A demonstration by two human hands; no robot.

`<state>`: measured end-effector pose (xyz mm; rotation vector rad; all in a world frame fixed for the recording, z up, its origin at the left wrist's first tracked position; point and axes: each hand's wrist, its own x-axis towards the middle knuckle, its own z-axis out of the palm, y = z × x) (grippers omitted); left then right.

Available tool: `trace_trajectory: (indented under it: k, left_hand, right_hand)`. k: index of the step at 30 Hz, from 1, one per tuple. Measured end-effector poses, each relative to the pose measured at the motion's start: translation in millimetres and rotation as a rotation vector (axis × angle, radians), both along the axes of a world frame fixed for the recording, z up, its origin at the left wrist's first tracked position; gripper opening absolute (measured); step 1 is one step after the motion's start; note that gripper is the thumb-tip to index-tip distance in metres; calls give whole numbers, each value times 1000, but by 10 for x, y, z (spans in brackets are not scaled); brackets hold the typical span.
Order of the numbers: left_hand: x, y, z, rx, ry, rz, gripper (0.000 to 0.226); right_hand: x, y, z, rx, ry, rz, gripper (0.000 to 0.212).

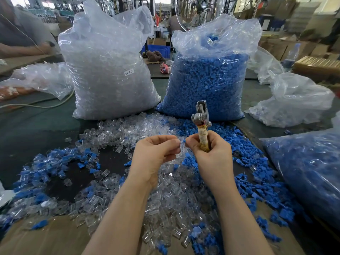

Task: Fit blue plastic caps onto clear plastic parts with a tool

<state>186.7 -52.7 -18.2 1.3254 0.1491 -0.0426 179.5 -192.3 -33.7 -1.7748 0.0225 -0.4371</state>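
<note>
Above a heap of small clear plastic parts (161, 196) and blue plastic caps (257, 184), the right hand (211, 155) grips an upright metal-headed tool with a cloth-wrapped handle (202, 126) while the left hand (156, 153) pinches one clear piece (182, 144) beside it.

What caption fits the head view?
Right hand grips a tool while left hand pinches a clear part above loose caps.

bag of parts (110, 74) left | bag of caps (207, 83) right | tool (201, 115) before
</note>
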Motion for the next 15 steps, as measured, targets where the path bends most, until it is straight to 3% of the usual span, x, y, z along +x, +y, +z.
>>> trace_trajectory:
  k: [7, 15]
  left_hand:
    - [-14, -46, 10, 64, -53, 31, 7]
    - [-44, -105, 46, 130, -152, 77, 11]
  right_hand:
    - [16, 8, -30, -98, -27, -52, 9]
    - [6, 48, -19, -208, -31, -129, 18]
